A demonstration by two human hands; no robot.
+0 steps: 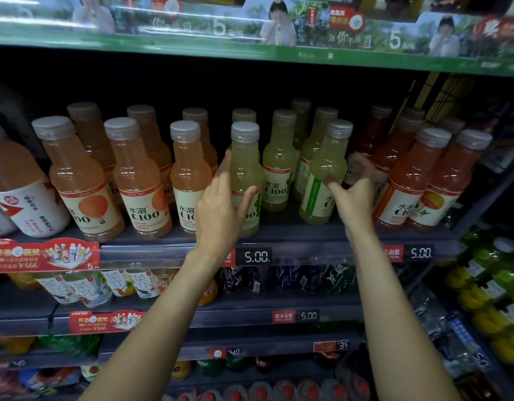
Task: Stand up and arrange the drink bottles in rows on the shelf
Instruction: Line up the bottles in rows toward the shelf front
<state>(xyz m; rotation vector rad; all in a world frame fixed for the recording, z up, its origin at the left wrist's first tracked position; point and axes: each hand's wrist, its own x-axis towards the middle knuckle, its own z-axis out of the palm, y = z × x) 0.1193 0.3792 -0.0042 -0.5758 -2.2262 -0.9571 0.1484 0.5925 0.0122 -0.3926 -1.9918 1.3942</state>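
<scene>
Two bare forearms reach up and forward to the shelf edge [293,241], a dark grey ledge fitted with a price strip reading 5.00.

The left hand [221,204] holds the front yellow-green bottle [245,175]: fingers lie along its left side and the thumb presses against the label, so the hand is curled round the body. This bottle stands upright at the front of the shelf.

The right hand [355,192] grips a second yellow-green bottle [326,175], thumb on its front and fingers wrapped behind. This bottle is tilted, with its cap leaning right and its base close to the shelf; contact between base and shelf cannot be determined.

All bottles are clear plastic, with rounded shoulders, narrow necks, ribbed translucent grey caps and cream paper labels.

Count, front row: three orange bottles [140,180] to the left and two red-orange bottles [409,180] to the right. Behind the held pair stand at least four more yellow-green bottles [279,163]. Further rows behind are dim.
</scene>
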